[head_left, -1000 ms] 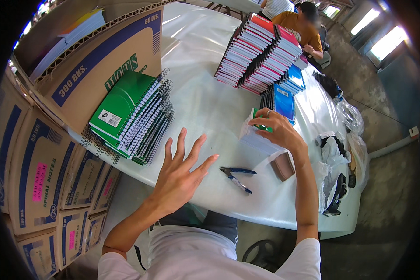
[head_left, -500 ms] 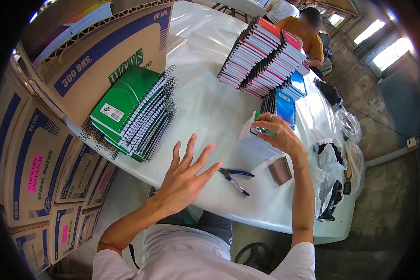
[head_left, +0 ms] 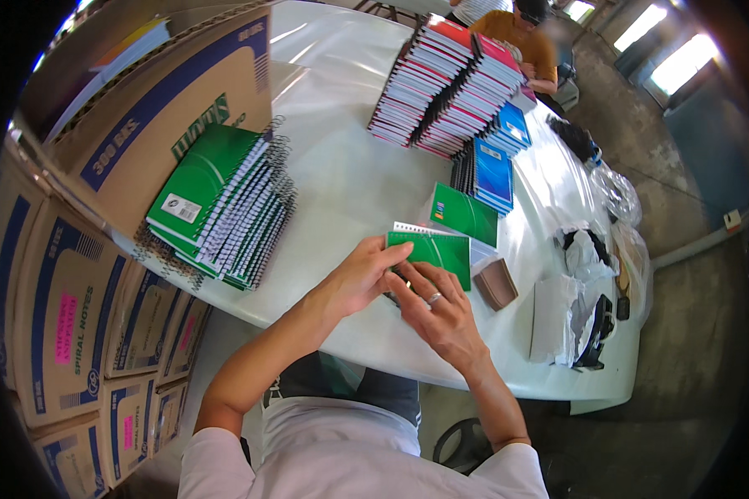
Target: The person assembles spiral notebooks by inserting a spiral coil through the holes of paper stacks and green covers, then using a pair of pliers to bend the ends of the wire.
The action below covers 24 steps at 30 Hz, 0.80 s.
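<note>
A small green-covered notebook (head_left: 437, 256) with a row of punched holes along its far edge is pinched at its left end by my left hand (head_left: 364, 273), thumb on top. Its cover is slightly apart from the white sheet behind. My right hand (head_left: 441, 314), with a ring on one finger, is at the near left edge of the notebook; its fingers are apart and bent, lying against or just over the cover. Just beyond lies a stack of green-covered notebooks (head_left: 466, 214) without coils. Pliers on the table are almost wholly hidden behind my hands.
Coil-bound green notebooks (head_left: 204, 195) are piled at left before a large carton (head_left: 150, 125). Tall red notebook stacks (head_left: 441, 79) and blue notebooks (head_left: 493, 175) stand far right. A brown block (head_left: 497, 284) and plastic wrapping (head_left: 587, 254) lie right. Another person (head_left: 520, 37) sits beyond.
My right hand has brought a green notebook from the stack toward me. My left hand, spread and bare before, has moved right and now grips it. The view has shifted slightly.
</note>
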Tool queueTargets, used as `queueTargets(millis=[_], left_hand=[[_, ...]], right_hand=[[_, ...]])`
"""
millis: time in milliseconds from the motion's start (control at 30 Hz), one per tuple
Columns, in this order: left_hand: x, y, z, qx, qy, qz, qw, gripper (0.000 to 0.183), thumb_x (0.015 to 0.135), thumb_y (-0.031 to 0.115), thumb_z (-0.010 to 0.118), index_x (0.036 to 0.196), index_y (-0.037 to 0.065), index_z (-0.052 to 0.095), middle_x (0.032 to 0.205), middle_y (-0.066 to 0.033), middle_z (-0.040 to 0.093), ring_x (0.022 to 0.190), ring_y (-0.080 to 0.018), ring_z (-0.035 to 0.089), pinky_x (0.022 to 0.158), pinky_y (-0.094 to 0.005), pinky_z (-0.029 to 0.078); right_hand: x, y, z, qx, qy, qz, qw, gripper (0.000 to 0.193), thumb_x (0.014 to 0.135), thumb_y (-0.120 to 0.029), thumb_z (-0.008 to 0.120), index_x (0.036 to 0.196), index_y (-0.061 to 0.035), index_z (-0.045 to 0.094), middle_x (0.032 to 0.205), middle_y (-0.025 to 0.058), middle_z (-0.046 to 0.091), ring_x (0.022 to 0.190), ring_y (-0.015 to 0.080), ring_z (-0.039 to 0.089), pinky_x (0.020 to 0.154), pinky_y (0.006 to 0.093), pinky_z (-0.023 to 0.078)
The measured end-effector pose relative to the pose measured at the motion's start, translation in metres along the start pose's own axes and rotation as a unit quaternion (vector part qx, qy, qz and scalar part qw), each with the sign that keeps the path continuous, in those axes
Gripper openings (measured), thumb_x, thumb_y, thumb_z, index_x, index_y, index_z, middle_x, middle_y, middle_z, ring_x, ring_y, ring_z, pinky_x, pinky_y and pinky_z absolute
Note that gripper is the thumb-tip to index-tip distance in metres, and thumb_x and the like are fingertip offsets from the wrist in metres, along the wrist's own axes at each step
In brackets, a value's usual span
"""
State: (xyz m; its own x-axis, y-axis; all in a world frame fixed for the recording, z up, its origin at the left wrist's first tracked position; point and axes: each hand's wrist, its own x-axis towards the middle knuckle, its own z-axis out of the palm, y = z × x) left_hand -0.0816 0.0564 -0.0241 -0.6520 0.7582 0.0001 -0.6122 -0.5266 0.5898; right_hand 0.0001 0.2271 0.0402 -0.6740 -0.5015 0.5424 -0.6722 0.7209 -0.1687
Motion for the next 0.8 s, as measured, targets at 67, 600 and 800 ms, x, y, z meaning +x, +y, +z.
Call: queueTargets(millis=[67,600,800], left_hand=[[-0.018,0.005,0.014,0.135,0.065,0.006,0.989,0.048,0.101,0.021,0.056,0.144,0.001,0.046,0.137,-0.0074,0.058,0.121,-0.0203,0.059,0.104,-0.0381,0.046],[-0.056,-0.025,0.053,0.882,0.039,0.193,0.428,0.082,0.085,0.043,0.067,0.151,0.006,0.035,0.156,-0.0166,0.036,0.146,-0.0428,0.025,0.115,-0.0623,0.019],[-0.057,-0.033,0.042,0.896,0.004,0.113,0.430,0.055,0.091,0.032,0.063,0.142,0.014,0.050,0.137,-0.0041,0.060,0.125,-0.0358,0.056,0.100,-0.0488,0.046]], right_hand=[[-0.020,-0.005,-0.005,0.048,0.075,0.118,0.989,0.073,0.066,-0.015,0.089,0.130,-0.0058,0.056,0.124,0.0129,0.063,0.116,0.0311,0.058,0.102,0.0426,0.042],[-0.081,-0.036,0.076,0.400,0.087,0.384,0.827,0.042,0.082,0.017,0.059,0.116,-0.0024,0.044,0.116,0.0145,0.055,0.116,0.0259,0.053,0.104,0.0350,0.040],[-0.145,0.115,-0.082,-0.081,0.283,0.414,0.862,0.014,0.093,0.001,0.056,0.102,-0.0025,0.067,0.088,0.0119,0.066,0.092,0.0232,0.066,0.085,0.0369,0.050]])
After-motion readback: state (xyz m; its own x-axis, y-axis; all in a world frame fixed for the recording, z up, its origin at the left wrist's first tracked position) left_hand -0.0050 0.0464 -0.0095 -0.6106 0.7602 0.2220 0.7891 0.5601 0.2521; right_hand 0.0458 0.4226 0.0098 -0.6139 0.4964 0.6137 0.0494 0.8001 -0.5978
